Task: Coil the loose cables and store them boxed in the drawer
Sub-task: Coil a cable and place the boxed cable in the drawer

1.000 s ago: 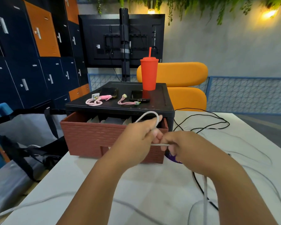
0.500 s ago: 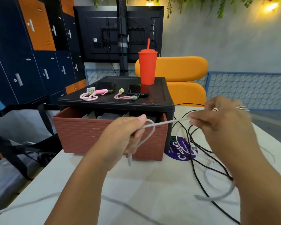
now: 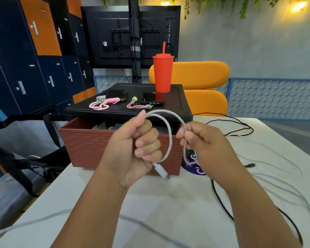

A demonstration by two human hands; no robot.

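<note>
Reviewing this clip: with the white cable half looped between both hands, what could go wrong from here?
1. The white cable has its plug end dangling free below the left hand; the small loop may spring loose if that grip eases.
2. The cable's tail runs from the right hand toward the black cable lying on the table; further winding might drag or tangle the two.
3. The red tumbler stands on the organizer above the open drawer; a snagged pull could tip it.

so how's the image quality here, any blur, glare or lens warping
Head view: the hands, left hand and right hand, and the white cable are fairly sharp. Two wall lamps blow out into warm glare at the top. Wide-angle warping tilts the lockers at the left edge. Loose white cables on the pale table are low-contrast.
</note>
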